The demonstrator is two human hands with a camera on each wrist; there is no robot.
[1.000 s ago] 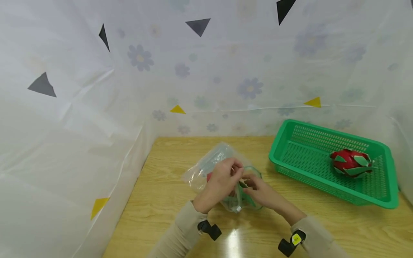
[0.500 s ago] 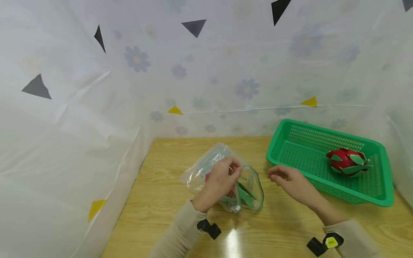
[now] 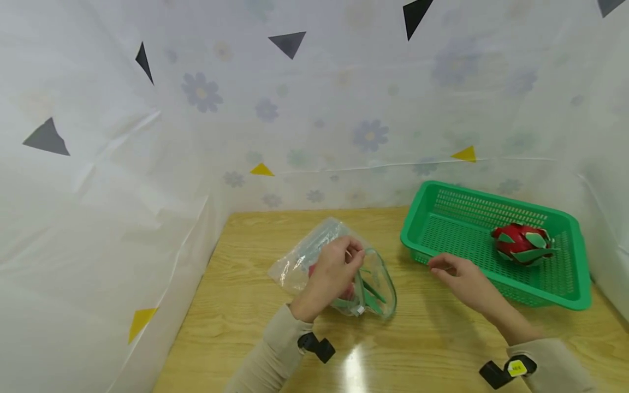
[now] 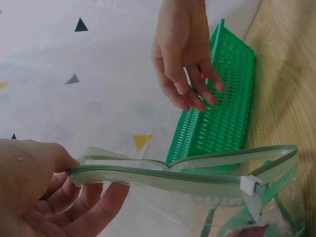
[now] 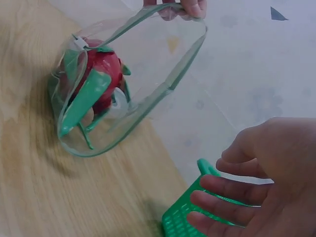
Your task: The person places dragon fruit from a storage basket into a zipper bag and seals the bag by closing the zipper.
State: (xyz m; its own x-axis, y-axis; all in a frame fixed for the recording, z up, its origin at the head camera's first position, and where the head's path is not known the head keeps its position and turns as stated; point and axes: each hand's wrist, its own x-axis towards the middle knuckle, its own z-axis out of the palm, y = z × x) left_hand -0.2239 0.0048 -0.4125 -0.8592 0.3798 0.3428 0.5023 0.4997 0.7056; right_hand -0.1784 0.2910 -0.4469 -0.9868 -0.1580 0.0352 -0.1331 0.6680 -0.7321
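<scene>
A clear zip bag (image 5: 148, 111) with a green-edged mouth and a white slider (image 4: 251, 185) lies on the table. Inside it is a red dragon fruit (image 5: 106, 69) with green leaf tips. My left hand (image 3: 331, 273) pinches the bag's rim between thumb and fingers, and the mouth gapes apart. My right hand (image 3: 464, 281) holds nothing, its fingers loosely bent, close to the front wall of the green basket (image 3: 417, 245). A second dragon fruit (image 3: 523, 244) rests in the right half of that basket.
The wooden table (image 3: 236, 327) carries the bag at the middle and the basket at the back right. White sheeting (image 3: 314, 109) with flowers and triangles rises behind the table and on the left and right.
My right hand has come away from the bag and moved right, to the basket's front. My left hand keeps its pinch on the rim. The head view has shifted slightly.
</scene>
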